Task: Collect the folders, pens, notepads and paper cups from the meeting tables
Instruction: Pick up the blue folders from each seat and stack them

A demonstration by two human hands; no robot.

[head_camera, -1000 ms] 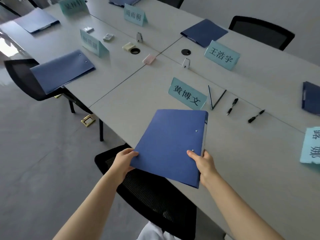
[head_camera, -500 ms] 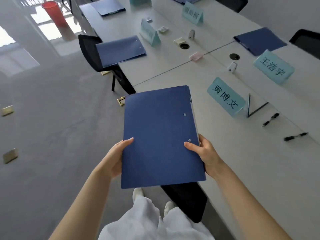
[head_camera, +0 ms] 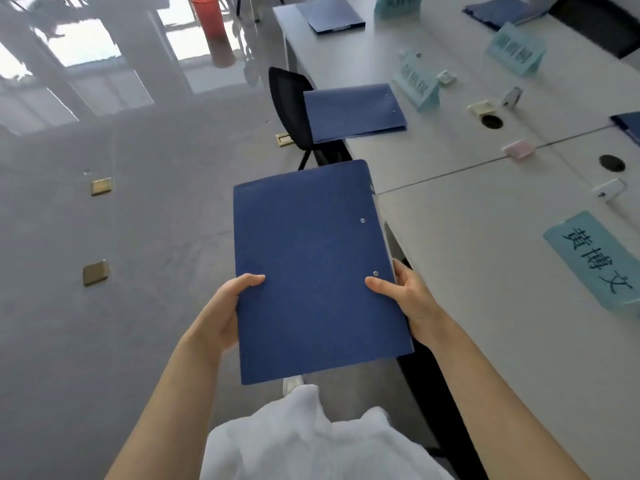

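Note:
A dark blue folder hangs in the air beside the table, over the floor. My left hand grips its left edge with the thumb on top. My right hand grips its right edge near the lower metal stud. A second blue folder lies on the grey meeting table ahead, in front of a black chair. A third folder lies at the table's far end, and two more show at the right. Small sticky notepads sit along the table's middle.
Teal name cards stand on the table. A black mesh chair is pushed in ahead. Brass floor boxes sit in the grey carpet on the left. A red bin stands far back.
The folder came up off the table and swung left over the floor, both hands still on it. My view turned left along the table; the pens have left the frame.

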